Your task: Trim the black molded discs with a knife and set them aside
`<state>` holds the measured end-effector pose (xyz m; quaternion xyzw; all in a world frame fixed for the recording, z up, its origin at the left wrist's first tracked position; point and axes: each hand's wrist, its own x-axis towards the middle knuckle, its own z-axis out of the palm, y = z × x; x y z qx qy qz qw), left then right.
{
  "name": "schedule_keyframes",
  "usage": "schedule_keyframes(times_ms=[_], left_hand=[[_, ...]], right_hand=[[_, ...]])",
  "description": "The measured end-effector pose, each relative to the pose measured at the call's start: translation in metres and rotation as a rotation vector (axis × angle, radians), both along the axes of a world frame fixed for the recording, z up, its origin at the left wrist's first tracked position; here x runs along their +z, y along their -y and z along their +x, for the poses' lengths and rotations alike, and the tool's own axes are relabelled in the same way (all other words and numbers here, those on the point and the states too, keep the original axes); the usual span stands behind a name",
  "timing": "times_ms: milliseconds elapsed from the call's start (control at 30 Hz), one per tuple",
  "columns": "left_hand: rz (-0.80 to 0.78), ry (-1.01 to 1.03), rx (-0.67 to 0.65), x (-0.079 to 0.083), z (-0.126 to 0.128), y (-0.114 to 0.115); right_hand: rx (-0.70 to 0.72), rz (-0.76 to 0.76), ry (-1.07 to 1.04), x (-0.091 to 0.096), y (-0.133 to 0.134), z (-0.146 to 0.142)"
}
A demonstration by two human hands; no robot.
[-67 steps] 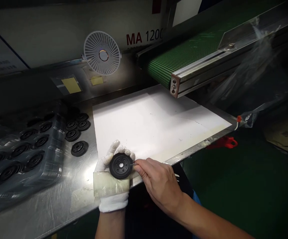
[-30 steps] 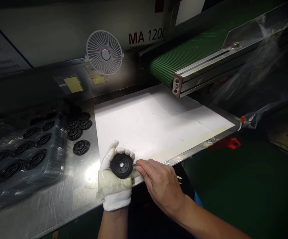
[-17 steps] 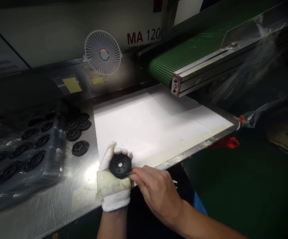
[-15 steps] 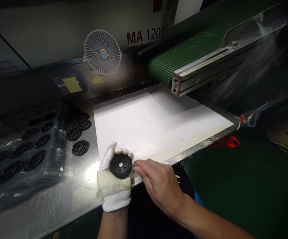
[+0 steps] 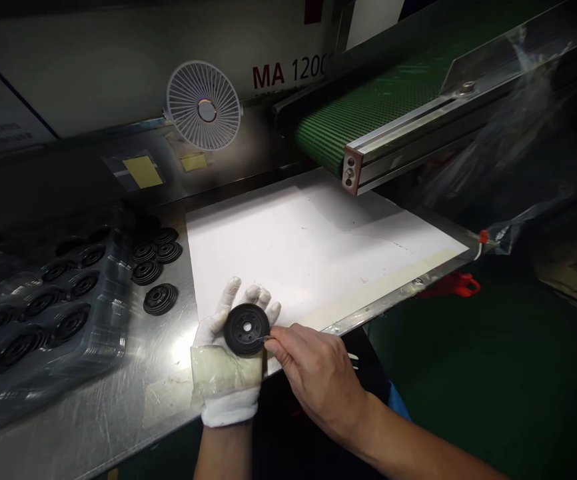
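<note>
My left hand (image 5: 208, 333), in a white glove with a yellowish patch at the palm and wrist, is turned palm up. A round black plastic wheel (image 5: 241, 339) with a small centre hole rests on it, the thumb and fingers spread behind its rim. My bare right hand (image 5: 318, 363) pinches a thin metal blade (image 5: 263, 339), mostly hidden by the fingers. Its tip reaches the wheel's lower right rim. To the left, several similar black wheels (image 5: 160, 299) lie on the metal table (image 5: 103, 400).
At left stands a clear plastic tray (image 5: 113, 320) holding black wheels. White paper (image 5: 288, 247) covers the table's middle. A green conveyor (image 5: 333, 133) overhangs the back right. Behind are a white fan (image 5: 206, 110) and yellow notes (image 5: 143, 171). A red-handled object (image 5: 463, 285) shows beyond the edge.
My left fingers have opened out from around the wheel, and the wheel has shifted slightly right and up. The blade tip has moved lower along the rim.
</note>
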<state>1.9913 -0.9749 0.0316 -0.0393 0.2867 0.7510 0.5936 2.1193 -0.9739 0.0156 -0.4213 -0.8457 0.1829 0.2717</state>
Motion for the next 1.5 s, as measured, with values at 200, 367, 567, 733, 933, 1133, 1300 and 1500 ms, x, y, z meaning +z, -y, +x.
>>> schedule_keyframes(times_ms=[200,367,567,733,933,1133,1300,1500], left_hand=[[-0.074,0.02,0.082,0.004,0.003,-0.008],[-0.145,0.032,0.224,0.0,0.006,-0.01],[-0.036,0.033,0.0,-0.006,0.002,0.001],[-0.004,0.026,0.042,-0.003,0.001,-0.001],[-0.055,0.034,0.167,0.0,0.005,-0.007],[-0.065,0.014,0.067,-0.004,0.001,-0.004],[-0.048,-0.008,-0.019,0.0,-0.004,-0.002],[-0.052,-0.007,0.067,-0.006,-0.004,-0.003]], right_hand=[[-0.041,0.028,0.036,-0.002,0.0,0.003],[-0.012,0.031,0.071,-0.004,0.007,-0.003],[-0.007,0.042,0.038,-0.002,0.002,0.0],[-0.034,0.03,0.015,0.0,-0.002,0.005],[-0.018,0.032,0.039,-0.004,0.006,-0.001],[0.0,0.017,0.04,-0.003,0.004,-0.001],[-0.021,0.022,-0.008,-0.002,-0.001,0.003],[-0.016,0.029,0.012,-0.007,0.003,0.001]])
